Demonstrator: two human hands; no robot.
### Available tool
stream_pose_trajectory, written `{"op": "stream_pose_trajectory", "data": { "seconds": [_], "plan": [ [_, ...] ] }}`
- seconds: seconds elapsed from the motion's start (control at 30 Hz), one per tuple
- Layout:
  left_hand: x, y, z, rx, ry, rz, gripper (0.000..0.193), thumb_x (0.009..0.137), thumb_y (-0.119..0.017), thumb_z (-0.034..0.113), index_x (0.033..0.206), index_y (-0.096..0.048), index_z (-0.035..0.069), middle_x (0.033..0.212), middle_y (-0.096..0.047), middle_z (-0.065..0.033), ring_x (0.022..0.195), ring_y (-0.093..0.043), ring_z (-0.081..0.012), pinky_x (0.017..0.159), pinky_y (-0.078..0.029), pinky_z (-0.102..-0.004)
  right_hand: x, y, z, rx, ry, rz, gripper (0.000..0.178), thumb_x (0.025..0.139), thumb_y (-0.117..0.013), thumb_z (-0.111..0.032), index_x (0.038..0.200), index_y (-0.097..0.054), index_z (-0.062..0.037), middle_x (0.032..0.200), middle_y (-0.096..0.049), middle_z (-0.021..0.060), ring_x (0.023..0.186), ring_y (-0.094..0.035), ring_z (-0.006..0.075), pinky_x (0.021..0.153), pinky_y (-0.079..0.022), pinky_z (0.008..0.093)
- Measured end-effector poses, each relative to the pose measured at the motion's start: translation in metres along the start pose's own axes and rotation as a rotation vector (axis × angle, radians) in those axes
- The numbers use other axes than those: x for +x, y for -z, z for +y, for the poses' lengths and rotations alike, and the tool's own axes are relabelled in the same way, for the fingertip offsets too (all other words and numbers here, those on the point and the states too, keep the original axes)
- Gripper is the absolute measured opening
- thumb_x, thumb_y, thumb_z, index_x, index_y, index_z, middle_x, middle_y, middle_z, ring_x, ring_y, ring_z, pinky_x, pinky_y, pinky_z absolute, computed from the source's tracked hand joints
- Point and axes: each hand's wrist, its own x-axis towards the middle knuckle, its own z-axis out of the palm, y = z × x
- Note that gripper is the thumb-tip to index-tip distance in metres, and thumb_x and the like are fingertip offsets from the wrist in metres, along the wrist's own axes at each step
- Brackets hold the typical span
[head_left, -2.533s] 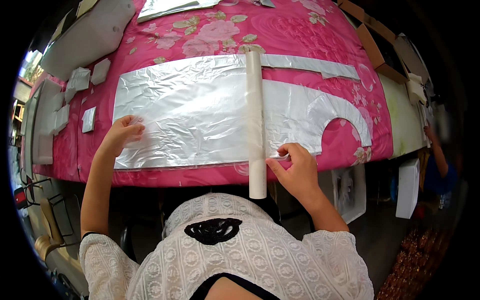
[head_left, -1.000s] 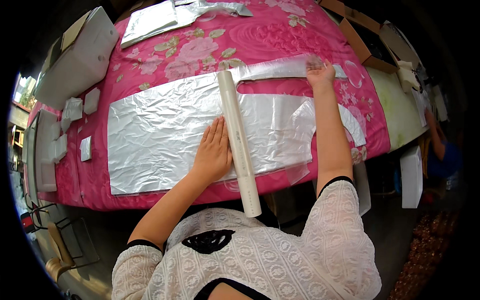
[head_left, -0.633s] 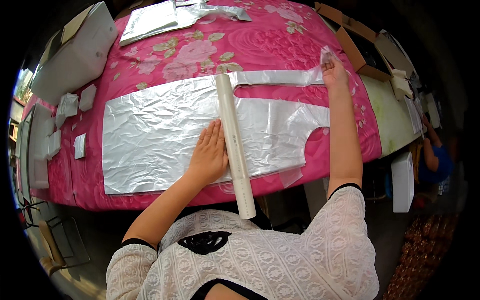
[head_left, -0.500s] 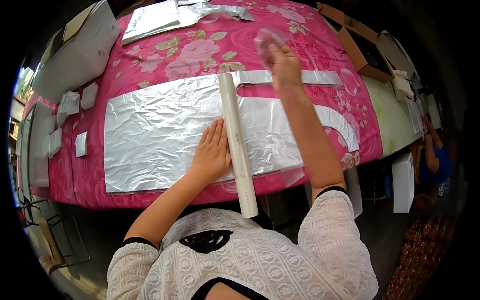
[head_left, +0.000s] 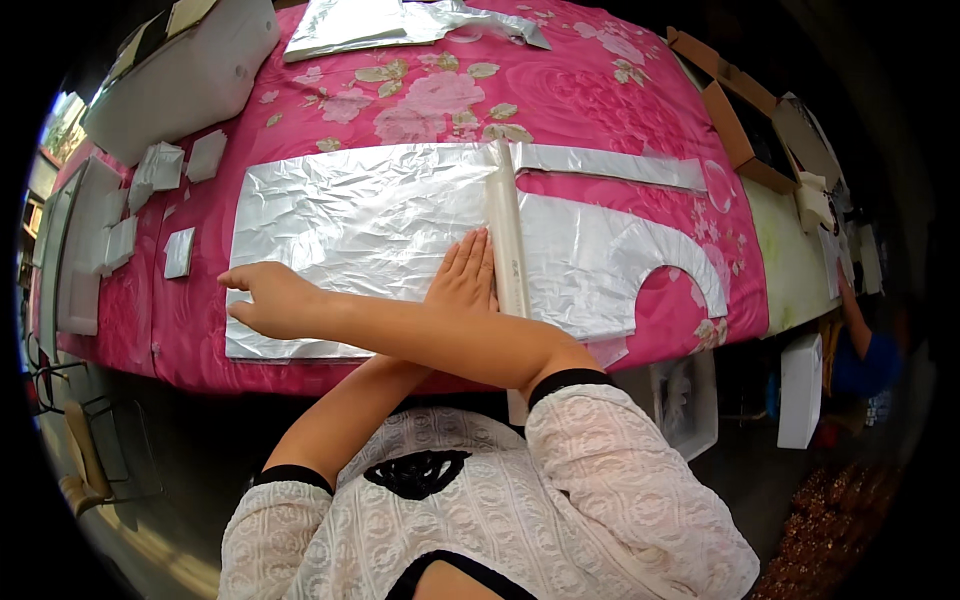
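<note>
A crinkled silvery plastic sheet (head_left: 330, 215), apron-shaped with a long strap and a curved cut-out on its right side, lies on the pink floral cloth. Across its middle rests a long off-white tube (head_left: 506, 230), its near end past the table edge and partly hidden by my forearm. My left hand (head_left: 465, 272) presses flat on the sheet, fingers together against the tube's left side. Crossed over my left arm, my right hand (head_left: 268, 300) is at the sheet's left edge, thumb and fingers apart, with nothing visible in it.
More silvery sheets (head_left: 360, 25) lie folded at the far side. On the left are a white foam box (head_left: 185, 85) and several small folded silvery packets (head_left: 180, 252). Cardboard boxes (head_left: 745, 135) stand at the far right. Another person's arm (head_left: 853, 318) shows at the right.
My right hand has swung from the far strap, where it held clear film, across to the sheet's left edge. The film no longer shows. My left hand stays beside the tube.
</note>
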Motion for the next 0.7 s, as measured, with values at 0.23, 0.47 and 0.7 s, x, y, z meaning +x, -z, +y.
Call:
{"op": "stream_pose_trajectory", "data": {
  "seconds": [0.23,0.47,0.7],
  "plan": [
    [0.004,0.023,0.009,-0.242,-0.04,0.039,0.057,0.089,-0.038,0.019,0.136,-0.025,-0.01,0.143,-0.024,-0.0268,0.136,-0.02,-0.0377,0.112,-0.016,-0.0445,-0.149,0.161,-0.002,-0.687,0.15,0.153,0.034,0.075,-0.065,-0.004,0.108,-0.06,-0.0031,0.113,-0.061,0.0128,0.104,-0.058,0.0311,0.09,-0.046,0.0378],
    [-0.001,0.015,0.003,-0.246,0.013,0.093,0.065,0.078,-0.048,0.01,0.134,-0.024,-0.013,0.141,-0.027,-0.0285,0.135,-0.02,-0.0392,0.111,-0.017,-0.0444,-0.227,0.207,0.007,-0.933,0.05,-0.012,0.046,0.083,-0.058,-0.026,0.122,-0.052,-0.0024,0.133,-0.046,0.0141,0.122,-0.044,0.0312,0.101,-0.037,0.039],
    [-0.044,0.1,-0.053,-0.502,0.073,0.3,0.061,0.079,-0.046,-0.005,0.138,-0.031,0.001,0.141,-0.036,-0.0171,0.132,-0.034,-0.0293,0.108,-0.025,-0.0364,-0.178,0.157,0.022,-0.865,0.047,-0.153,0.051,0.091,-0.042,-0.043,0.13,-0.049,-0.0106,0.14,-0.041,0.007,0.136,-0.025,0.0284,0.111,-0.014,0.0464]
  ]
}}
